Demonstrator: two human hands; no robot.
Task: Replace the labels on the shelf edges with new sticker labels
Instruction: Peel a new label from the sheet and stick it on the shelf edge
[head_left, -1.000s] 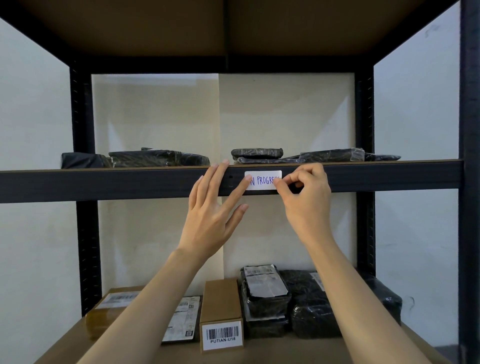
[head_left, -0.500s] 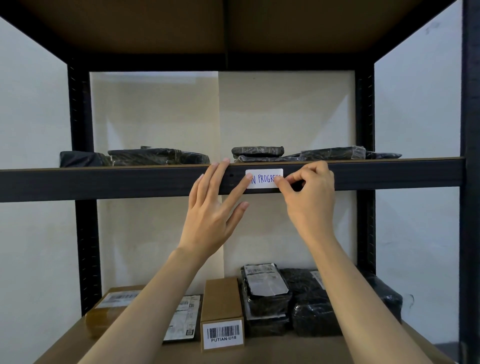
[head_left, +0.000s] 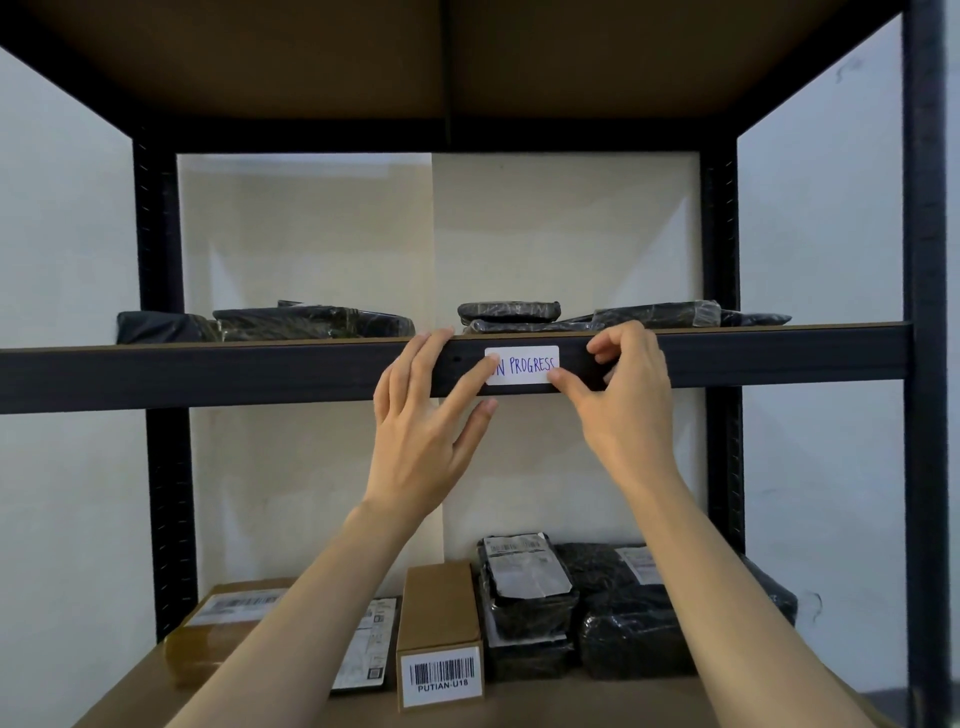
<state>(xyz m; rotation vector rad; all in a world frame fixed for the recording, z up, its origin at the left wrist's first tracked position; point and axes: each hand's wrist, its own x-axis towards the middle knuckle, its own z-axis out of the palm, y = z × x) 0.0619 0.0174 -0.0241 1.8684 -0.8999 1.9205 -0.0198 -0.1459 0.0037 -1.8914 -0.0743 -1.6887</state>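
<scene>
Now my spread left hand (head_left: 415, 441) hides one end of the label (head_left: 524, 365) on the shelf edge (head_left: 208, 374); my right hand (head_left: 623, 410) is curled, thumb pressing the label's lower corner. Parcels (head_left: 311, 322) lie behind.

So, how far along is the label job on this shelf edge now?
Done: nothing sure; one white label reading "IN PROGRESS" lies flat on the shelf edge. In hand: the left hand presses its left end with a straight finger; the right hand, fingers curled, sets its thumb on the lower right corner. Pressing on or peeling off, I cannot tell. Left: other edges are out of view.
</scene>
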